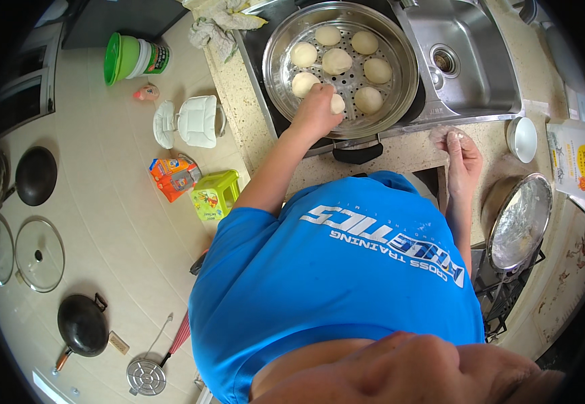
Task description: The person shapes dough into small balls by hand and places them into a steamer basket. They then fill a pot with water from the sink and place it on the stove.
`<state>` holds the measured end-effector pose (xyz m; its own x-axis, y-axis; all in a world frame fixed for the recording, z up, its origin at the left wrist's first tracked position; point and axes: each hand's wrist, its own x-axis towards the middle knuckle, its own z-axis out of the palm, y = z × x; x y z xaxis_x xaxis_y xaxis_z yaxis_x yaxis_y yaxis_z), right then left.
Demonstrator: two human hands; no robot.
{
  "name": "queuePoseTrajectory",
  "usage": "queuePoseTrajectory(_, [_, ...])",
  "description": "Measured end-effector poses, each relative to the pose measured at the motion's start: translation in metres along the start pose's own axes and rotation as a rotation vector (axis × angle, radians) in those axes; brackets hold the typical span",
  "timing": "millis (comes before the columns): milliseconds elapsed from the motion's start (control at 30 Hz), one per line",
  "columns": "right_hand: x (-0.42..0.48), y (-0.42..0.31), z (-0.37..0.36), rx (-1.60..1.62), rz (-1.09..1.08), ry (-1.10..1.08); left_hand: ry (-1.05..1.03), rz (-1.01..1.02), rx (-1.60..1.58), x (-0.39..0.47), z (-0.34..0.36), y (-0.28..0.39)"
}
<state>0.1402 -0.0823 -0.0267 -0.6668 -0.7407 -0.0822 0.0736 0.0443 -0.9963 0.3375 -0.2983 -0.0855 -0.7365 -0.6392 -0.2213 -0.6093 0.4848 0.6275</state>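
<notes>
A round metal steamer tray with small holes sits in a wide steel pot with a black handle. Several smooth pale dough balls are spread over it. My left hand reaches over the near rim, its fingers around a dough ball low in the tray; the fingertips are partly hidden. Another dough ball lies just beyond the knuckles. My right hand, dusted with flour, hangs over the worktop edge below the sink, fingers bent near the thumb. No object shows in it, but its grip is unclear.
A steel sink adjoins the pot on the right. A small white bowl, a floury steel basin and a printed bag stand farther right. Crumpled cloths lie upper left. A green stool stands beyond the worktop's left edge.
</notes>
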Motion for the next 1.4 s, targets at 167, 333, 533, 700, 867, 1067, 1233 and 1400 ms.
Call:
queuePoseTrajectory(167, [-0.010, 0.009, 0.001, -0.044, 0.050, -0.051, -0.034, -0.042, 0.040, 0.006, 0.013, -0.008])
queuePoseTrajectory(333, [-0.014, 0.010, 0.008, -0.074, 0.088, -0.074, -0.010, -0.038, 0.033, 0.009, 0.022, -0.012])
queuePoseTrajectory(533, [-0.011, 0.007, 0.015, -0.077, 0.074, -0.110, 0.011, -0.003, 0.025, 0.009, 0.014, -0.010])
queuePoseTrajectory(700, [-0.012, 0.012, 0.014, -0.041, 0.092, -0.096, 0.132, 0.008, -0.017, 0.000, -0.009, -0.019])
queuePoseTrajectory(867, [-0.012, 0.016, 0.015, -0.106, 0.101, -0.122, 0.018, -0.102, -0.033, -0.003, -0.015, -0.027])
queuePoseTrajectory(1067, [-0.011, 0.013, 0.020, -0.101, 0.097, -0.125, -0.023, -0.086, -0.018, -0.006, 0.002, -0.018])
queuePoseTrajectory(1233, [-0.015, 0.017, 0.018, -0.107, 0.116, -0.119, 0.104, 0.130, -0.030, -0.016, 0.014, -0.011])
queuePoseTrajectory(1400, [-0.018, 0.017, 0.021, -0.102, 0.127, -0.128, 0.100, 0.006, -0.117, -0.016, -0.004, -0.016])
